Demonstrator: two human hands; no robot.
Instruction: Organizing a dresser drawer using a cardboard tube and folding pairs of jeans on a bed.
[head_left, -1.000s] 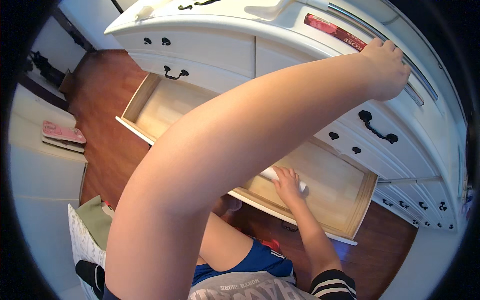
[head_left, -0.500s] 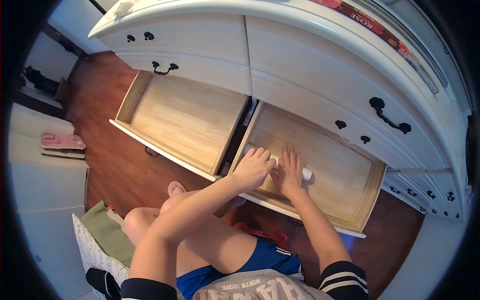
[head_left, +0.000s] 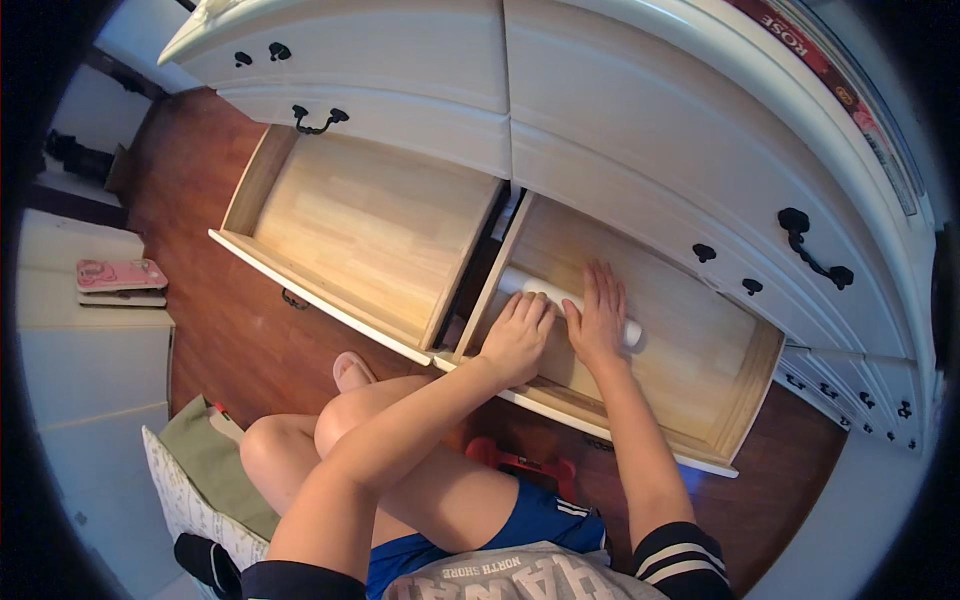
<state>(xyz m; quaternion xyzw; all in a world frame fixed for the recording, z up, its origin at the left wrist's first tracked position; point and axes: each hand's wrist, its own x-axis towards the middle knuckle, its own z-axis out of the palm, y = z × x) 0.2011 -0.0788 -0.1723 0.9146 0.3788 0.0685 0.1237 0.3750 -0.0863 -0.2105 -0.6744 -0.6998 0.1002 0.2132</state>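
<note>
White roll (head_left: 550, 292) lying roughly lengthwise in right-hand open drawer (head_left: 690, 350). Right hand (head_left: 600, 322) spread flat across it, fingers extended, not gripping. Left hand (head_left: 517, 338) over its near side, fingers bent; whether grasping, cannot tell. Best handling, my judgement: both hands low, pressure even, roll kept straight.

A person's left hand (head_left: 518, 338) and right hand (head_left: 600, 318) reach forward side by side, backs upward, near each other. The left hand's fingers lie close together, gently curved. The right hand, slightly farther forward, has its fingers stretched out, its thumb angled toward the left hand. Behind the hands, the left forearm (head_left: 420, 425) slants in from the left; the right forearm (head_left: 637, 435) runs more directly forward. Bent knees (head_left: 343, 422) sit behind and left of the left hand.
</note>
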